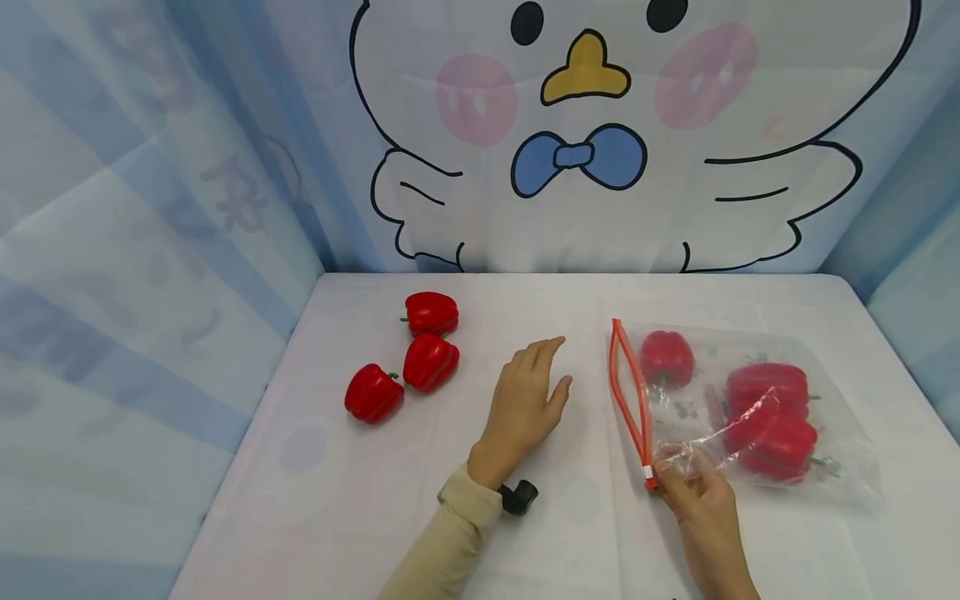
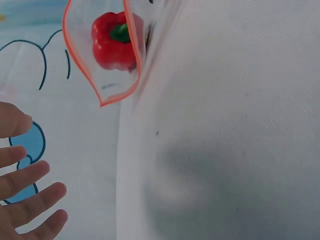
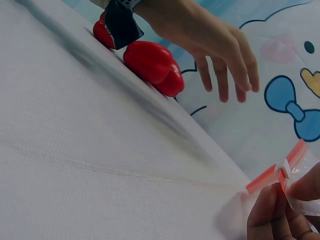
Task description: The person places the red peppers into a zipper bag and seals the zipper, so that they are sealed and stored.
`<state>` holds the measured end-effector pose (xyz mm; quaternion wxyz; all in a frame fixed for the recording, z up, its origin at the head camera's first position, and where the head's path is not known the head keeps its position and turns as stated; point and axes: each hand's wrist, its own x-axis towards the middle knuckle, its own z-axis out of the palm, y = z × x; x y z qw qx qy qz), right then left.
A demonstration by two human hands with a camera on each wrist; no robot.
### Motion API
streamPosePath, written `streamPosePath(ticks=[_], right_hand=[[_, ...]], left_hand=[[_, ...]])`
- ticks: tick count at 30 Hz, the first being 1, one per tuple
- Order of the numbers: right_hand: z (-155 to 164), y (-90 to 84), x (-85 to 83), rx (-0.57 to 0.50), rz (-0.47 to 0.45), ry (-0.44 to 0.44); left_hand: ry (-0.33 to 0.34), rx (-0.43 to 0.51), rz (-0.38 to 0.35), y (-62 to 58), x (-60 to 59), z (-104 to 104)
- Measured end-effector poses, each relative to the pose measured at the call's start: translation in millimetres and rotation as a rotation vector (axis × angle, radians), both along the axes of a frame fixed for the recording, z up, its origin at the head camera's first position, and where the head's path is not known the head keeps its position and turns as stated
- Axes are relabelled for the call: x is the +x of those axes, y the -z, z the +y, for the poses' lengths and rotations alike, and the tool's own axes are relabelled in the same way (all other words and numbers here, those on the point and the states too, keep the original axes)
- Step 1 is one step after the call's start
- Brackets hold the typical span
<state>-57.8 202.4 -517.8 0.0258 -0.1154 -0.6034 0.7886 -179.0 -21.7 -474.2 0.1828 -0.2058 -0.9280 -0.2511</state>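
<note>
The right hand [image 1: 701, 500] is closest to us, low on the white table [image 1: 360, 517]. Its fingers [image 3: 267, 212] pinch the near corner of a clear plastic bag [image 1: 750, 408], right by the little white slider on the red zip strip [image 1: 626, 392]. The bag lies flat on the right side of the table. Its mouth faces the middle of the table and gapes open a little. Three red peppers are inside: one [image 1: 666, 357] near the mouth and two [image 1: 768, 421] deeper in, close together.

The bag looks thin, soft and floppy, and I think it is slippery too. With peppers in it, it would sag if lifted by one corner. The zip strip is the stiffest part, so that looks like the best place to hold it. The peppers look firm and smooth and light, easy to take in one hand.

The left hand [image 1: 525, 404] is over the middle of the table with its fingers [image 2: 30, 197] spread wide and straight. It holds nothing. Three more red peppers [image 1: 408, 358] sit loose on the table, a little to its left.
</note>
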Motion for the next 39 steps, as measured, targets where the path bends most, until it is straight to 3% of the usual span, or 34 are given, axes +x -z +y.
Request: streamPosePath(ticks=[6, 13, 19, 25, 31, 39], right_hand=[[1, 2.1, -1.7, -0.023, 0.015, -0.003], [0, 2.0, -1.8, -0.034, 0.029, 0.000], [0, 2.6, -1.3, -0.044, 0.043, -0.001], [1, 2.9, -1.2, -0.031, 0.036, 0.002], [0, 2.4, -0.7, -0.027, 0.048, 0.004], [0, 2.0, -1.1, -0.017, 0.042, 0.008]], left_hand=[[-0.101, 0.056, 0.039, -2.1, 4.0, -18], [-0.218, 0.083, 0.000, 3.0, 3.7, -37], [-0.287, 0.121, 0.030, 4.8, 0.4, -57], [-0.351, 0.160, 0.017, 1.4, -3.1, -77], [-0.405, 0.176, -0.033, -2.7, -4.0, -92], [-0.475, 0.132, -0.216, -2.5, -7.0, -108]])
